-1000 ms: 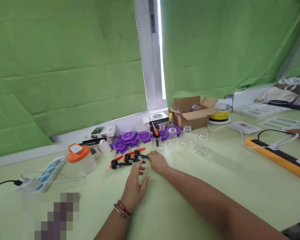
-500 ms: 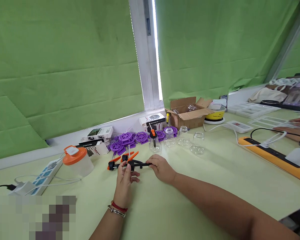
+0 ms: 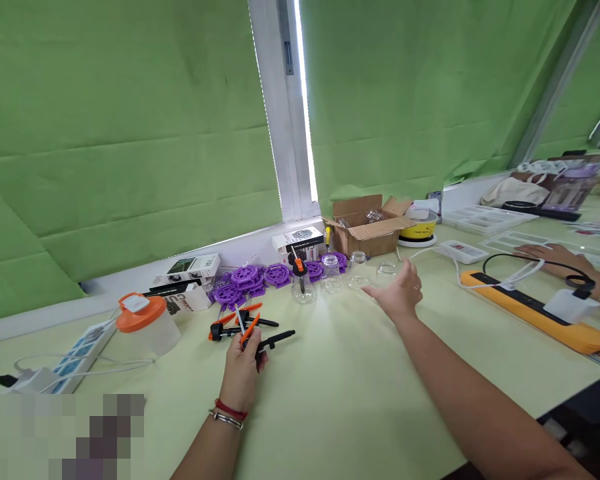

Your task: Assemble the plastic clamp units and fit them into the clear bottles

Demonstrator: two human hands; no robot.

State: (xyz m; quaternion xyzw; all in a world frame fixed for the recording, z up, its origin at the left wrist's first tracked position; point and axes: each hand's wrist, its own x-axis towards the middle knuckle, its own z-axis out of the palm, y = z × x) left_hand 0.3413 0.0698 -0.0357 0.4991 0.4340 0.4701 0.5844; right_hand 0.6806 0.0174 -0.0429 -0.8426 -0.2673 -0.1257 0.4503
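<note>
My left hand is closed around a black-and-orange bottle top. Its black stem points right and its orange lever sticks up beside the fingers. Just behind lie more tops of the same kind, with black bodies and orange levers. My right hand is empty, thumb and fingers apart, at a clear glass bottle that it partly hides. Whether it touches the glass I cannot tell. Two more clear bottles stand to its left, beside a glass bottle fitted with such a top.
Purple round plastic parts lie along the wall near printed boxes. Behind the bottles is an open cardboard box. An orange-lidded container stands at left. An orange power strip and another person's hand are at right.
My right hand has let go of the black stem and moved right, opening at the glass bottle. My left hand has lifted one top clear of the others.
</note>
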